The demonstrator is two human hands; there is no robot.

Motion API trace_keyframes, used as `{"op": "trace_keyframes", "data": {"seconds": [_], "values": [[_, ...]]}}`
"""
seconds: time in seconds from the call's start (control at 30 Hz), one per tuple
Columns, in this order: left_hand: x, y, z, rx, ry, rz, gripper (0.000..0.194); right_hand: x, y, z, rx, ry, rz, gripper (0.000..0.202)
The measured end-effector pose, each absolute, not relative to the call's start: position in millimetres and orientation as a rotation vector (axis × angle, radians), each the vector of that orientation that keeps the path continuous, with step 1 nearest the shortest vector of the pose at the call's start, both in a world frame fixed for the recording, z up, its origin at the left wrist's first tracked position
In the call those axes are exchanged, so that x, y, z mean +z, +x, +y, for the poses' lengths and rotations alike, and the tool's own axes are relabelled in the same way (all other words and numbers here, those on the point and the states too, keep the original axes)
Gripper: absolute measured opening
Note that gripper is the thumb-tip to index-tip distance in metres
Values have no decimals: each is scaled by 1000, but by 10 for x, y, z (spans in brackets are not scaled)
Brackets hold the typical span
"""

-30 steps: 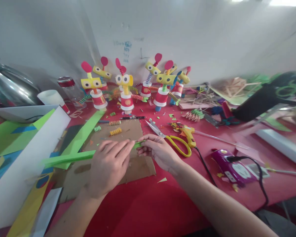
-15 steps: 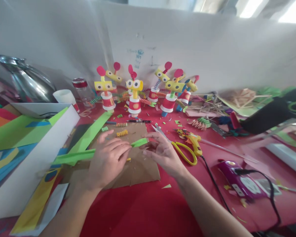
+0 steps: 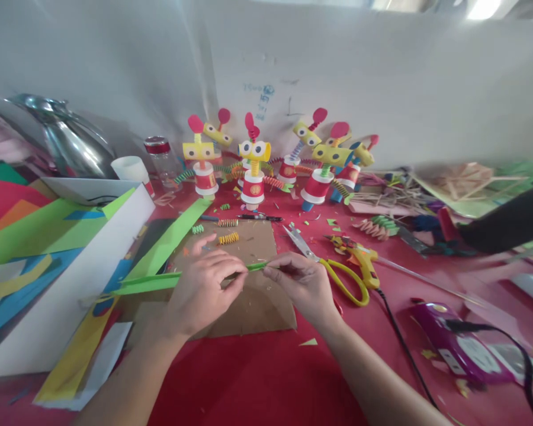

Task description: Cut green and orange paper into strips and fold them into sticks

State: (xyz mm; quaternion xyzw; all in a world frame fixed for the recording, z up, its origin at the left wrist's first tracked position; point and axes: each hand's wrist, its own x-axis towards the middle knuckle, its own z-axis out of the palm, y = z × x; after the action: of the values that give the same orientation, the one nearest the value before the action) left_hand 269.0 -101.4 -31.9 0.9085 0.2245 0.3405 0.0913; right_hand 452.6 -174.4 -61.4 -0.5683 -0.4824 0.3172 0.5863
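Note:
A narrow green paper strip (image 3: 256,267) runs between my hands above the brown cardboard (image 3: 262,307). My left hand (image 3: 211,287) is closed on the strip, thumb against the fingers, and a longer green part (image 3: 151,284) extends out to its left. My right hand (image 3: 302,287) pinches the strip's right end between thumb and fingertips. Just beyond my hands lie an orange paper coil (image 3: 228,238) and a small green coil (image 3: 198,229). Scissors with yellow handles (image 3: 344,281) rest right of my right hand.
Several paper-cup figures (image 3: 253,189) stand at the back. A yellow glue gun (image 3: 368,266) with a black cord and a purple device (image 3: 462,343) lie right. A white box (image 3: 71,284) of coloured paper, a metal jug (image 3: 75,142) and a white cup (image 3: 132,170) are left.
My right hand's fingers have closed on the strip's right end. The green piece between my hands now looks narrower. The view has shifted, so the table things appear farther right.

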Motion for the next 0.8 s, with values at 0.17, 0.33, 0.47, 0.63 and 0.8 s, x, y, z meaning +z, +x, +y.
{"op": "trace_keyframes", "data": {"seconds": [0.17, 0.33, 0.47, 0.63, 0.8], "values": [[-330, 2695, -1009, 967, 2650, 698, 11, -617, 4515, -1731, 770, -1267, -1027, 16], [-346, 2695, -999, 963, 2618, 767, 8, -615, 4503, -1731, 765, -1268, -1027, 11], [-353, 2703, -1016, 973, 2602, 776, 7, -636, 4494, -1724, 742, -1252, -1017, 10], [-351, 2717, -1054, 1090, 2626, 763, 16, -659, 4506, -1727, 687, -1295, -1068, 9], [-357, 2755, -1117, 1104, 2816, 740, 20, -639, 4535, -1736, 377, -1313, -1492, 21]]}}
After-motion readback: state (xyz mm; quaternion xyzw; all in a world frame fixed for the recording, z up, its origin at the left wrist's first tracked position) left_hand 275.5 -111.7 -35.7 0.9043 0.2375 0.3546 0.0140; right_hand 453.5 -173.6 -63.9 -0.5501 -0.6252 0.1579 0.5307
